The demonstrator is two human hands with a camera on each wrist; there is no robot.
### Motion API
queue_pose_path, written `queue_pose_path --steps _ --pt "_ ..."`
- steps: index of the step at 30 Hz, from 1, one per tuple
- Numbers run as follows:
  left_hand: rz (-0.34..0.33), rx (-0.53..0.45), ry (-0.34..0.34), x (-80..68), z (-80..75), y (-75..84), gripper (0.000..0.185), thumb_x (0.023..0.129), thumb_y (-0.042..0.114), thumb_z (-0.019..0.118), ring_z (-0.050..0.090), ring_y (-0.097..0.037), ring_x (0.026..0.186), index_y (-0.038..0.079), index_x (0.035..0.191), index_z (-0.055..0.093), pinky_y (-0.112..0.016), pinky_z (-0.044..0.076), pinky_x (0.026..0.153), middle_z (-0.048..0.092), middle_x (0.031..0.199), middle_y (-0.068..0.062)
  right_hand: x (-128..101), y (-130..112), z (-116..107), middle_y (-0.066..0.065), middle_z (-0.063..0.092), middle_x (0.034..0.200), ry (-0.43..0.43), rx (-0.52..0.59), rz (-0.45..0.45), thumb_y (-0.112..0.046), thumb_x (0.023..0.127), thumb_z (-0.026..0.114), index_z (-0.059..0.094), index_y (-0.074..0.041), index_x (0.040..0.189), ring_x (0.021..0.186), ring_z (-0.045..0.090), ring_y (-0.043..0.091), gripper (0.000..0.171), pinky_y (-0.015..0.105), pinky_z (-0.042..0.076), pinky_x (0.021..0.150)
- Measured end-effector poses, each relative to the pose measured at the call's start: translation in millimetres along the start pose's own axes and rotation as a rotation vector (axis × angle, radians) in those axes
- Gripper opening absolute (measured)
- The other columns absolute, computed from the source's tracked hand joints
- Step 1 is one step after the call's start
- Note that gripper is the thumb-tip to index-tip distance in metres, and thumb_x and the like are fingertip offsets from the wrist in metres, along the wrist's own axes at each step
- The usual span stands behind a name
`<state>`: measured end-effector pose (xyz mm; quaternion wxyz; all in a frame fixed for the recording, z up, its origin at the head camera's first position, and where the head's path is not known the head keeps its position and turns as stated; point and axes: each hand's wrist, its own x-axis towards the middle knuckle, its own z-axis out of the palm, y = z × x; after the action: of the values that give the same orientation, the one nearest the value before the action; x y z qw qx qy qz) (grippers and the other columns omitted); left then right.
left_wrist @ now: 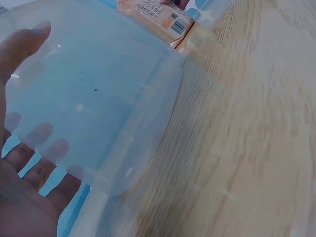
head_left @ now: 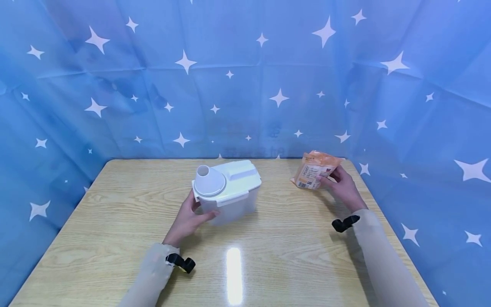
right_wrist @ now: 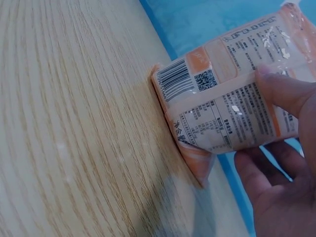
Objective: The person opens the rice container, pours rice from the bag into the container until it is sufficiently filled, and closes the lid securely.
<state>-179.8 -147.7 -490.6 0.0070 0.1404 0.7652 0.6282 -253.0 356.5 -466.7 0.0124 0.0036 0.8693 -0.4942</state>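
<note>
Fingers of the left hand curl round the near end of the translucent storage container, thumb on its front wall, the others seen through the plastic in the left wrist view. The container stands upright on the wooden table, its pale lid closed and a round white spout cap at the end nearest the hand. To the right of the container, well apart from it, the right hand pinches an orange food packet between thumb and fingers. The packet's lower edge touches the table, near the far right corner, barcode side facing the container. Behind the container hangs a blue star-printed backdrop.
</note>
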Motion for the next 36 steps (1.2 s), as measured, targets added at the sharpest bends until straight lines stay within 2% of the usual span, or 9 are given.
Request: queue_pose_path --steps 8,14,18,22,27,36 --pt "0.019 -0.016 -0.049 7.5 11.7 -0.1 0.09 0.081 0.02 0.088 0.045 -0.029 0.144 0.037 0.154 0.038 -0.06 0.037 0.12 0.05 0.152 0.004 0.3 0.8 0.0 0.017 0.037 0.163 -0.001 -0.001 0.006 -0.055 0.095 0.066 0.022 -0.023 0.164 0.154 0.029 0.041 0.087 0.065 0.034 0.12" --pt "-0.009 -0.037 -0.081 13.7 20.8 1.7 0.089 0.08 0.024 0.089 0.046 -0.031 0.143 0.04 0.152 0.04 -0.06 0.037 0.12 0.05 0.151 0.006 1.4 1.6 -0.6 0.015 0.039 0.162 0.006 -0.004 0.024 -0.059 0.093 0.067 0.025 -0.026 0.162 0.154 0.03 0.038 0.087 0.062 0.033 0.122" --pt "-0.016 -0.044 -0.097 17.4 25.7 3.4 0.091 0.079 0.026 0.09 0.045 -0.03 0.144 0.041 0.152 0.039 -0.059 0.035 0.122 0.05 0.151 0.007 1.3 1.0 0.0 0.016 0.039 0.162 0.006 -0.01 0.023 -0.059 0.093 0.067 0.025 -0.024 0.162 0.154 0.029 0.039 0.089 0.063 0.032 0.123" --pt "-0.022 -0.041 -0.105 20.2 28.7 3.8 0.092 0.078 0.026 0.091 0.043 -0.027 0.145 0.045 0.152 0.039 -0.059 0.033 0.123 0.05 0.15 0.01 0.5 -0.8 0.8 0.017 0.04 0.161 0.003 -0.014 0.016 -0.059 0.093 0.067 0.025 -0.021 0.163 0.153 0.03 0.041 0.089 0.064 0.031 0.122" --pt "-0.034 -0.042 -0.116 23.3 31.6 3.5 0.092 0.077 0.028 0.091 0.043 -0.026 0.145 0.046 0.151 0.04 -0.058 0.033 0.124 0.051 0.15 0.012 0.8 -1.1 1.5 0.016 0.039 0.162 0.002 -0.011 0.031 -0.06 0.093 0.066 0.025 -0.023 0.163 0.154 0.03 0.039 0.089 0.062 0.032 0.123" --pt "-0.068 -0.032 -0.11 24.7 33.6 2.9 0.091 0.077 0.03 0.091 0.044 -0.03 0.145 0.046 0.151 0.039 -0.06 0.034 0.123 0.049 0.151 0.012 -1.9 -4.5 0.9 0.017 0.039 0.161 -0.002 0.0 0.025 -0.057 0.095 0.065 0.024 -0.022 0.163 0.153 0.031 0.04 0.087 0.064 0.035 0.12"
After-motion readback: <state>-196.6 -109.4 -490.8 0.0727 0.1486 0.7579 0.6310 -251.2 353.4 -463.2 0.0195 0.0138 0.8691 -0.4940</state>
